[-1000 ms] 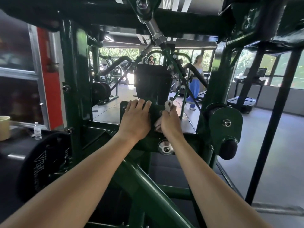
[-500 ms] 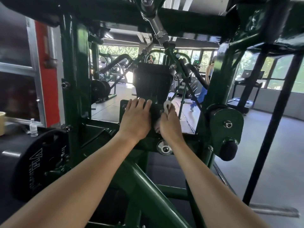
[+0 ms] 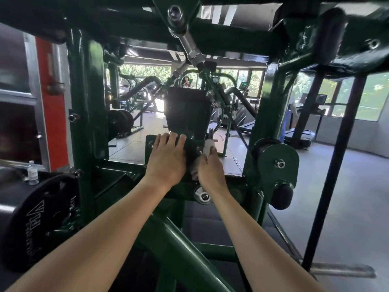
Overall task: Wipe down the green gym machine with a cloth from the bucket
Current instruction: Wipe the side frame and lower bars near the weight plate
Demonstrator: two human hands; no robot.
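Observation:
The green gym machine (image 3: pixel 86 106) fills the view, its dark green tubes framing me on all sides. At its centre is a green plate (image 3: pixel 151 142) below a black pad (image 3: pixel 187 110). My left hand (image 3: pixel 166 161) rests flat on the plate, fingers straight over its top edge. My right hand (image 3: pixel 208 167) grips a small white cloth (image 3: pixel 207 147) bunched against the plate's right side, next to a bolt. The bucket is not in view.
A black weight plate (image 3: pixel 35 220) hangs at lower left, with a small water bottle (image 3: pixel 32 172) behind it. A green pivot disc with a black knob (image 3: pixel 277 165) stands at right. Other machines, treadmills and a person (image 3: pixel 291 114) occupy the gym floor beyond.
Both hands stay on the plate; the right hand with the cloth has shifted slightly. My head has moved, and the person in the background has walked to the right.

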